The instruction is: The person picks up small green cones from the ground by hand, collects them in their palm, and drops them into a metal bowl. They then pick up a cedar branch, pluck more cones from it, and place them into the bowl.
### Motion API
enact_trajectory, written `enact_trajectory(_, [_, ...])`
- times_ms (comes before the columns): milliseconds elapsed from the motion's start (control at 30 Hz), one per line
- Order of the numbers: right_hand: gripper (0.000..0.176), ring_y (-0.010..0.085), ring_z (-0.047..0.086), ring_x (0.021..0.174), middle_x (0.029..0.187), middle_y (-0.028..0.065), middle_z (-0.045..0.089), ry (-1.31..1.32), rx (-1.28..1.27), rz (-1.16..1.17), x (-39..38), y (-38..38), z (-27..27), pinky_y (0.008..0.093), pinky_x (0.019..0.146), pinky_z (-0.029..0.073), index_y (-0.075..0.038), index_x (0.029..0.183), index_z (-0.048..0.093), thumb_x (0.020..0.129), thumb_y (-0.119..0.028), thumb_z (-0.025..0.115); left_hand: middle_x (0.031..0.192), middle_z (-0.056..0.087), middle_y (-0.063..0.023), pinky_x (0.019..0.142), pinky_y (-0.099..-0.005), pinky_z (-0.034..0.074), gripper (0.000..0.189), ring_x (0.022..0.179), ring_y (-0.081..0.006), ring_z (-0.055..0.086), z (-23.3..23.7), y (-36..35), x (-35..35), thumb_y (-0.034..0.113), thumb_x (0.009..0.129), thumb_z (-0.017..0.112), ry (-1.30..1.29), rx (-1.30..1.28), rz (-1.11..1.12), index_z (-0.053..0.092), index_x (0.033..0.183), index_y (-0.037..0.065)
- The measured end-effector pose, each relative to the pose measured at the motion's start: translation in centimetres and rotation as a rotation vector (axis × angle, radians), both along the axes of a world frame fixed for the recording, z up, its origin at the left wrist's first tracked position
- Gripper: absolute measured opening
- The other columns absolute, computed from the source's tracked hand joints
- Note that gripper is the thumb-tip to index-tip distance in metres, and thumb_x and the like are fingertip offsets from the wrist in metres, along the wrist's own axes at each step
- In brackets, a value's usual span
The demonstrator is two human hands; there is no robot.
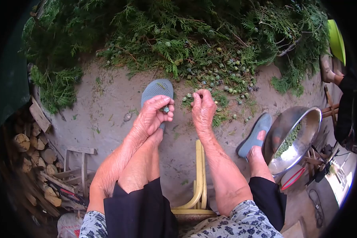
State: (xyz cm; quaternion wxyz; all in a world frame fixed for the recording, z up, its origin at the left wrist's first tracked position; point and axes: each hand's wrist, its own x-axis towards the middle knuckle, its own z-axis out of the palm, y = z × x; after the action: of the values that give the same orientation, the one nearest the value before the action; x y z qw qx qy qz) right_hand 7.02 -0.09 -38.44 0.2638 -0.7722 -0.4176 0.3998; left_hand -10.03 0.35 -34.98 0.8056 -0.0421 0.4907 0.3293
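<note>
My left hand (pixel 156 114) is curled above the grey shoe on my foot, with small green cones (pixel 165 108) held in its fingers. To its right, my right hand (pixel 203 107) has its fingers bent together near the fallen cones; whether anything sits between the fingertips is too small to tell. Beyond both hands lies a heap of green conifer branches (pixel 162 47), with many loose round cones (pixel 236 75) scattered along its near edge on the concrete ground.
A metal bowl (pixel 309 133) holding green cones tilts beside my right foot (pixel 256 137). Stacked firewood (pixel 47 156) and a wooden frame (pixel 84 170) are at the left. A yellow chair (pixel 198 178) stands between my legs. Another person's foot (pixel 328 69) shows at far right.
</note>
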Motion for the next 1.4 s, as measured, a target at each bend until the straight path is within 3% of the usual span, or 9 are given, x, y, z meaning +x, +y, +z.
enact_trajectory(67, [0.009, 0.0325, 0.06, 0.075, 0.084, 0.0124, 0.058, -0.121, 0.252, 0.134, -0.4, 0.6, 0.4, 0.041, 0.064, 0.047, -0.006, 0.089, 0.061, 0.081, -0.003, 0.059, 0.075, 0.058, -0.0073, 0.056, -0.0281, 0.051, 0.017, 0.062, -0.0158, 0.057, -0.1, 0.1, -0.1, 0.016, 0.091, 0.057, -0.012, -0.004, 0.002, 0.057, 0.09, 0.0])
enact_trajectory(267, [0.011, 0.0298, 0.059, 0.074, 0.082, 0.014, 0.058, -0.239, 0.111, 0.372, -0.1, 0.3, 0.5, 0.0358, 0.066, 0.048, -0.003, 0.089, 0.063, 0.078, 0.0, 0.062, 0.075, 0.059, -0.0073, 0.056, -0.0277, 0.051, 0.016, 0.061, -0.0157, 0.057, 0.1, 0.1, 0.0, 0.016, 0.091, 0.057, -0.012, 0.0, 0.011, 0.057, 0.091, 0.0])
enact_trajectory(467, [0.013, 0.0271, 0.059, 0.076, 0.082, 0.0118, 0.058, -0.199, 0.23, 0.13, 1.0, -0.3, -0.2, 0.0362, 0.067, 0.048, -0.004, 0.091, 0.063, 0.078, -0.001, 0.063, 0.076, 0.059, -0.0087, 0.056, -0.029, 0.052, 0.015, 0.064, -0.0164, 0.058, -0.2, -0.1, -0.2, 0.014, 0.09, 0.058, -0.029, 0.002, 0.021, 0.058, 0.089, 0.0])
enact_trajectory(633, [0.014, 0.0261, 0.06, 0.077, 0.083, 0.0115, 0.058, -0.182, 0.263, 0.221, 0.4, -0.8, 0.2, 0.0359, 0.068, 0.048, -0.004, 0.093, 0.063, 0.078, -0.002, 0.063, 0.076, 0.059, -0.0081, 0.056, -0.0283, 0.052, 0.015, 0.063, -0.016, 0.058, -0.1, 0.1, 0.0, 0.015, 0.091, 0.057, -0.019, 0.004, 0.006, 0.057, 0.091, -0.001])
enact_trajectory(700, [0.016, 0.026, 0.06, 0.076, 0.084, 0.011, 0.057, -0.315, 0.063, 0.391, -0.1, -0.7, 0.5, 0.0361, 0.067, 0.048, -0.005, 0.095, 0.063, 0.079, -0.003, 0.063, 0.076, 0.059, -0.0074, 0.057, -0.0276, 0.053, 0.016, 0.063, -0.0153, 0.058, -0.1, 0.1, -0.1, 0.015, 0.091, 0.057, -0.015, 0.009, -0.007, 0.057, 0.092, -0.001])
enact_trajectory(867, [0.014, 0.0207, 0.061, 0.068, 0.081, 0.0076, 0.059, -0.287, 0.266, 0.256, 0.8, -0.7, -0.5, 0.0326, 0.057, 0.048, -0.004, 0.095, 0.061, 0.082, -0.007, 0.063, 0.078, 0.059, -0.008, 0.059, -0.027, 0.054, 0.014, 0.064, -0.0156, 0.06, -0.1, 0.2, 0.0, 0.011, 0.09, 0.057, 0.016, 0.006, -0.047, 0.058, 0.097, -0.001])
enact_trajectory(933, [0.012, 0.0138, 0.059, 0.061, 0.078, 0.0048, 0.06, 0.548, -0.262, -0.281, 0.9, 0.1, 2.3, 0.0262, 0.05, 0.046, -0.003, 0.095, 0.059, 0.085, -0.009, 0.063, 0.079, 0.06, -0.0079, 0.059, -0.0257, 0.054, 0.015, 0.065, -0.0149, 0.061, 0.2, 0.3, 0.2, 0.009, 0.089, 0.058, 0.049, 0.007, -0.076, 0.058, 0.1, -0.002])
enact_trajectory(1033, [0.014, 0.0089, 0.056, 0.056, 0.075, 0.0029, 0.061, 0.983, -0.252, -0.398, 0.6, -0.6, 3.1, 0.0201, 0.045, 0.043, -0.002, 0.098, 0.058, 0.087, -0.009, 0.063, 0.081, 0.062, -0.0073, 0.059, -0.0229, 0.053, 0.019, 0.067, -0.0128, 0.061, 0.5, 0.2, 0.7, 0.007, 0.087, 0.061, 0.11, 0.029, -0.145, 0.059, 0.104, -0.002])
enact_trajectory(1400, [0.01, 0.0108, 0.062, 0.059, 0.078, 0.007, 0.064, 0.819, -0.31, -0.21, -1.5, -0.1, 4.6, 0.0199, 0.047, 0.044, 0.001, 0.092, 0.058, 0.089, -0.008, 0.058, 0.079, 0.065, -0.0036, 0.054, -0.0192, 0.047, 0.021, 0.064, -0.0075, 0.058, 0.1, -0.3, 0.9, 0.014, 0.082, 0.07, 0.252, 0.176, -0.262, 0.065, 0.097, 0.0])
